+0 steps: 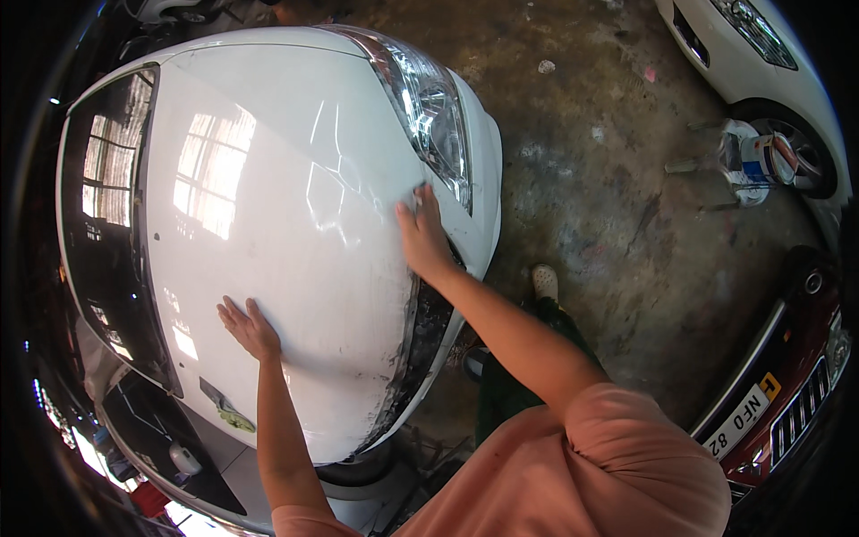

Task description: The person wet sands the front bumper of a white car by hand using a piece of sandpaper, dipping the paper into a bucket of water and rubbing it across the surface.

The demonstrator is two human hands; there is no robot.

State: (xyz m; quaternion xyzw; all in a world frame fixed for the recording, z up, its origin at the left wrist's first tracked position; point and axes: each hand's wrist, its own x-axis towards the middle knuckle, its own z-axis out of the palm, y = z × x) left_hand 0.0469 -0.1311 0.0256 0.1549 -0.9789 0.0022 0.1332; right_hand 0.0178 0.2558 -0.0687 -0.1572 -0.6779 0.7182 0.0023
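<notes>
A white car's hood [286, 242] spreads out before me, its front edge scuffed with dark marks above the black grille gap [429, 327]. Flat on the hood's paint rests my left hand [250, 331], open, its fingers stretched toward the windshield. My right hand [423, 234] is at the hood's front edge, just beside the clear headlight [429, 107]. Its thumb and fingers bend around a small dark thing at the fingertips, too small to make out. Window light reflects off the paint.
Along the hood's near side lies a greenish cloth or glove [234, 419]. The windshield [112, 215] is at the left. Across the stained concrete floor [582, 170] stand a stool [738, 161] with a paint can [769, 159], another white car [761, 63] and a dark red vehicle [778, 421].
</notes>
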